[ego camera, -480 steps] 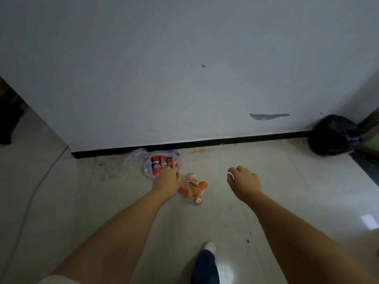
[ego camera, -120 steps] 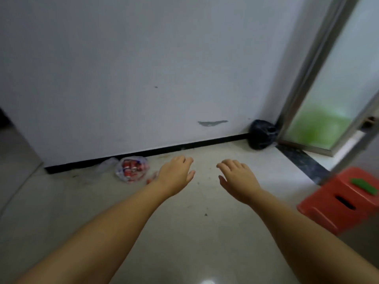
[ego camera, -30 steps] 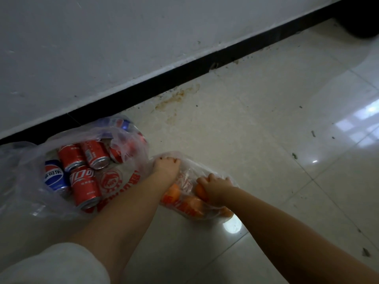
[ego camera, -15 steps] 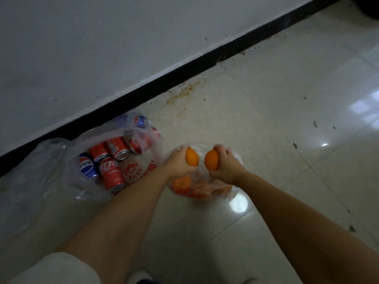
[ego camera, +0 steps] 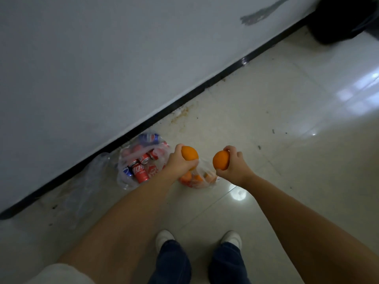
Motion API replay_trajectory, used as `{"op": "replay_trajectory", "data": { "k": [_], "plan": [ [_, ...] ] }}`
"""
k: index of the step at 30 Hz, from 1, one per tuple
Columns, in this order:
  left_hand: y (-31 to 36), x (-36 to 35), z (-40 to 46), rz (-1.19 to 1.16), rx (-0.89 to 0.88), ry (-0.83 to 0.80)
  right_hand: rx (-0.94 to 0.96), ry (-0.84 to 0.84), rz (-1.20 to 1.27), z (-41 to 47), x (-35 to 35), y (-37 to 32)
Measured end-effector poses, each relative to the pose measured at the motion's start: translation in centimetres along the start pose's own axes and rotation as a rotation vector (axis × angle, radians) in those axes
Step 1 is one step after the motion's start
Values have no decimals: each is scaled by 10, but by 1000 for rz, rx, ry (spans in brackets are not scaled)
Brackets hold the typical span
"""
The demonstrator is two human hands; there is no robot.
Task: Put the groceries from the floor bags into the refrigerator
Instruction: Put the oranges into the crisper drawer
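My left hand [ego camera: 180, 160] grips one orange [ego camera: 189, 153], held up above the floor. My right hand [ego camera: 233, 165] grips a second orange [ego camera: 221, 160] at about the same height. Below and between them a clear plastic bag of oranges [ego camera: 196, 179] lies on the tiled floor, partly hidden by my left hand. To its left a second clear bag [ego camera: 141, 160] holds several red and blue soda cans. The refrigerator is out of view.
A white wall with a black skirting strip [ego camera: 184, 97] runs diagonally behind the bags. A black rubbish bag [ego camera: 340, 19] sits in the top right corner. An empty crumpled clear bag [ego camera: 90, 181] lies left of the cans. My two feet [ego camera: 196, 240] stand on the pale tiles.
Both hands have lifted the oranges higher and further apart from the bag. The view has risen as I straighten up, and my feet have come into sight.
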State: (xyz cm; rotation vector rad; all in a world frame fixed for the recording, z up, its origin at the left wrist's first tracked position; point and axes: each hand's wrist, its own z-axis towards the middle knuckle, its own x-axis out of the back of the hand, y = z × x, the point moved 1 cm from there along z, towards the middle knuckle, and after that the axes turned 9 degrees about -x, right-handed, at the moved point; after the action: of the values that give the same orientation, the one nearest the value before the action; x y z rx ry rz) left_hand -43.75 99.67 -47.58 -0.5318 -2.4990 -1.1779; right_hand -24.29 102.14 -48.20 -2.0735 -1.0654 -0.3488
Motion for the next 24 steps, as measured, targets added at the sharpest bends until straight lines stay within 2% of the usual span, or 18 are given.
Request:
{"op": "replay_trajectory", "data": {
  "k": [6,13,19,24],
  "plan": [
    [119,30,-100,223,-175,-12,8,142,-63,-113,97,-40],
    [235,34,-184,521,-552,-102,-24,403,-138,-232,185,-46],
    [349,-19,-258,697,-937,-171,-149,691,-109,-342,263,1],
    [424,-113,-341,820,-1241,-227,-314,828,-146,-457,307,89]
  ]
}}
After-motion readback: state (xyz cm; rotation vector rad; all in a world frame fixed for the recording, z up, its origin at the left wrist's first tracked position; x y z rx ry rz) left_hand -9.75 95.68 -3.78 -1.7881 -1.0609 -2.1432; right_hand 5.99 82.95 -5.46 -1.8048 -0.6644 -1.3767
